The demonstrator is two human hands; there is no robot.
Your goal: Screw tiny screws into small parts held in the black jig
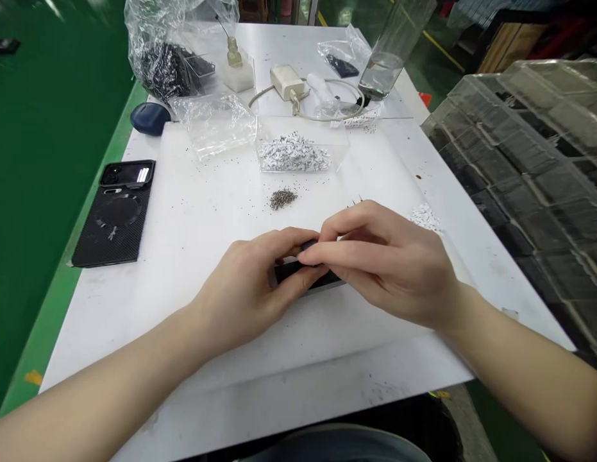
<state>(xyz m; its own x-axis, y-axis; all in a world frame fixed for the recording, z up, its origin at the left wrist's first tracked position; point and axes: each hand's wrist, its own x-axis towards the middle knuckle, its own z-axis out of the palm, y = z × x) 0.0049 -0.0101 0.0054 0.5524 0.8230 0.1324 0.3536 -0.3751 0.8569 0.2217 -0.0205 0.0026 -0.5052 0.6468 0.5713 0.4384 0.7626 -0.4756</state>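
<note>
My left hand (252, 282) is closed round a dark rectangular piece (287, 271) with a pale edge, low over the white mat. Thumb and fingers of my right hand (389, 263) are pinched together at the top of that piece, where a small black part (308, 244) shows between the two hands. How far the right fingers hold this small part is hidden. Beyond the hands lies a small pile of dark metallic bits (283, 199). Behind it, a clear tray (298, 168) holds many small white pieces.
A phone (118, 212) in a black case lies at the left, near a blue object (150, 119). Plastic bags, a small bottle (234, 52), a charger (287, 82) and a clear container (381, 74) stand at the back. Stacked clear bins (533, 167) fill the right.
</note>
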